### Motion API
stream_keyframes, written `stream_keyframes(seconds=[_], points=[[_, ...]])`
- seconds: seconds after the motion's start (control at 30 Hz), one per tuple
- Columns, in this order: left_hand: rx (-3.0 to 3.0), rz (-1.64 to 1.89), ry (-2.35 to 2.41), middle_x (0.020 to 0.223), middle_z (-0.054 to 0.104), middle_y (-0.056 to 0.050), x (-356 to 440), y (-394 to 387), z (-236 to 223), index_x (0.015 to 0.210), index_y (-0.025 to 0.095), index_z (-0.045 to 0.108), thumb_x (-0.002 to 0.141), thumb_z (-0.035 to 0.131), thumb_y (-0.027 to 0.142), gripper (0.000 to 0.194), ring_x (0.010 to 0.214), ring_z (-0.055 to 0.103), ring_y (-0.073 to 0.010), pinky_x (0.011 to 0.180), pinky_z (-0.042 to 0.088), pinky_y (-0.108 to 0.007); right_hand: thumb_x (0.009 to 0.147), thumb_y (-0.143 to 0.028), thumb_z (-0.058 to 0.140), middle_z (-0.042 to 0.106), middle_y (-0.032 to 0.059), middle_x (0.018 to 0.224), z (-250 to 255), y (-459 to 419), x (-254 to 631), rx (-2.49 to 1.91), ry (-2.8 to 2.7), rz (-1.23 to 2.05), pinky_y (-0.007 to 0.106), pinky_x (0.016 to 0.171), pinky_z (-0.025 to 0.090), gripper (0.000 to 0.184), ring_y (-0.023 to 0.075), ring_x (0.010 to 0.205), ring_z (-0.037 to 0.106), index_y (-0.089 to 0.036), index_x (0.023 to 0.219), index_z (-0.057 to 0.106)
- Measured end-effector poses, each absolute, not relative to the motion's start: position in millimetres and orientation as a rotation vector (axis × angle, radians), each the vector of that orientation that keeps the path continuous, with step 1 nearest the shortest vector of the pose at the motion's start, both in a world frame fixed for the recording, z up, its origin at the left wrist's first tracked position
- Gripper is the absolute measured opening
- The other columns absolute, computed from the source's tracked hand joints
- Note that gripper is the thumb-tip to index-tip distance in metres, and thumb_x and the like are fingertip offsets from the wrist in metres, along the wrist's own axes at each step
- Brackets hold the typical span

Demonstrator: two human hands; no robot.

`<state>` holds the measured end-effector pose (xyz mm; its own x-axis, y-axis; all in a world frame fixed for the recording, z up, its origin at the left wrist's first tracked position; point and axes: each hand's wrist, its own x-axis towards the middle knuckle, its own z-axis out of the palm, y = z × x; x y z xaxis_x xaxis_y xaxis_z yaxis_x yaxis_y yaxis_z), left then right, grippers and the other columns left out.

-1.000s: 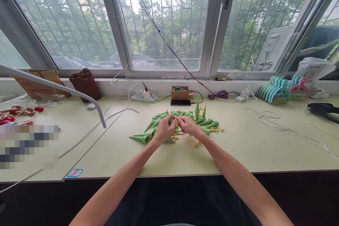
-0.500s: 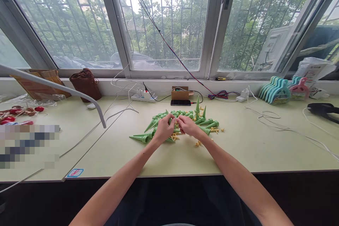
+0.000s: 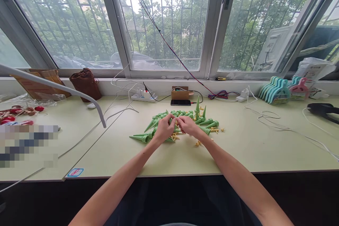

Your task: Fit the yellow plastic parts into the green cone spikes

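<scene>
My left hand [image 3: 164, 127] and my right hand [image 3: 187, 125] meet fingertip to fingertip over a pile of green plastic spikes. Both are closed in a pinch; what they hold is too small and too hidden to name. One green spike [image 3: 197, 108] stands upright just beyond my right hand. Other green spikes [image 3: 141, 137] lie on their sides to the left, with open round ends showing. More green spikes [image 3: 212, 124] lie at the right. Small yellow plastic pieces [image 3: 198, 143] are scattered near my right wrist and among the spikes.
A black phone [image 3: 180, 102] lies behind the pile, before a small cardboard box [image 3: 180, 94]. A power strip [image 3: 144, 97] and loose cables run along the back. A grey curved arm [image 3: 87, 96] reaches in from the left. Turquoise hangers [image 3: 275, 91] stand at back right.
</scene>
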<state>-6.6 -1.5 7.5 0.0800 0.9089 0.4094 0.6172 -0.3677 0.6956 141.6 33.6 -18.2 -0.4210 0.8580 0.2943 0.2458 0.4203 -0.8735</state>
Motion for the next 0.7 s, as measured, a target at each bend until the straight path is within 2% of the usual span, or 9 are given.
stream_keyframes(seconds=[0.3, 0.5, 0.7], points=[[2.012, 1.185, 1.524, 0.052, 0.05, 0.004, -7.1, -2.5, 7.7, 0.082, 0.021, 0.057, 0.085, 0.043, 0.039, 0.022, 0.046, 0.049, -0.0124, 0.048, 0.036, -0.023, 0.093, -0.039, 0.04, 0.048, -0.0042, 0.054, -17.4, 31.5, 142.6, -0.899, -1.883, 1.06, 0.022, 0.04, 0.037, 0.028, 0.0098, 0.04, 0.046, -0.021, 0.073, 0.041], [2.015, 1.193, 1.509, 0.056, 0.053, 0.004, -7.8, -1.1, 5.7, 0.083, 0.021, 0.058, 0.084, 0.044, 0.038, 0.022, 0.046, 0.048, -0.0115, 0.049, 0.038, -0.022, 0.093, -0.039, 0.041, 0.043, -0.005, 0.05, -20.5, 34.3, 142.6, -0.926, -1.877, 1.026, 0.022, 0.04, 0.035, 0.03, 0.0094, 0.038, 0.042, -0.021, 0.069, 0.04], [2.026, 1.201, 1.523, 0.052, 0.047, 0.005, -7.1, -0.7, 6.8, 0.082, 0.021, 0.059, 0.083, 0.044, 0.037, 0.022, 0.047, 0.044, -0.0115, 0.049, 0.039, -0.023, 0.092, -0.04, 0.04, 0.047, -0.0032, 0.054, -17.3, 33.8, 142.7, -0.946, -1.905, 0.966, 0.022, 0.041, 0.031, 0.033, 0.0086, 0.041, 0.042, -0.019, 0.067, 0.044]])
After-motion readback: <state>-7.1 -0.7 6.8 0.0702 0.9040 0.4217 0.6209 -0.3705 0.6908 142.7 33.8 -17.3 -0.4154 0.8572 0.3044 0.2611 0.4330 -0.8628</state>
